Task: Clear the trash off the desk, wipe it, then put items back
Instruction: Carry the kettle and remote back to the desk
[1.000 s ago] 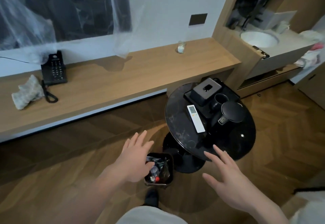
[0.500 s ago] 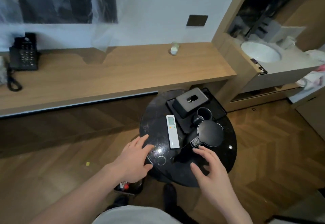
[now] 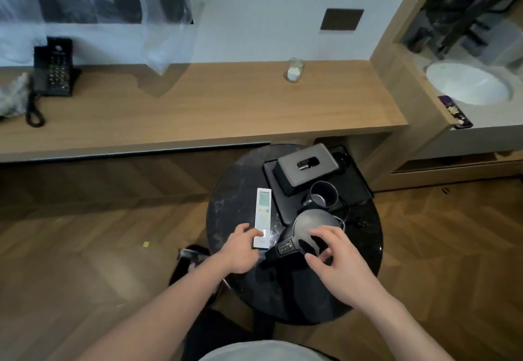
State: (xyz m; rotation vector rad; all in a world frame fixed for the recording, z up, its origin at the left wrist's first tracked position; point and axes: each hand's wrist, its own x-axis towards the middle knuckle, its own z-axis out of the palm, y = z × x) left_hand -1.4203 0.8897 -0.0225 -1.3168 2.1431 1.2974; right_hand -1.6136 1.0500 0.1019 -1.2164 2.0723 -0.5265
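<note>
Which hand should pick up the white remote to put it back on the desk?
Left, probably. The left hand already pinches the remote's near end, while the right hand is busy over the kettle.

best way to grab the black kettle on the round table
Take the kettle by its handle, which sticks out toward the person at the near side of the table. Come from the near right, where the right hand is: the mug and tray crowd its far side.

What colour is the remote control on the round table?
White, with a pale screen; the remote control shows best in the head view.
</note>
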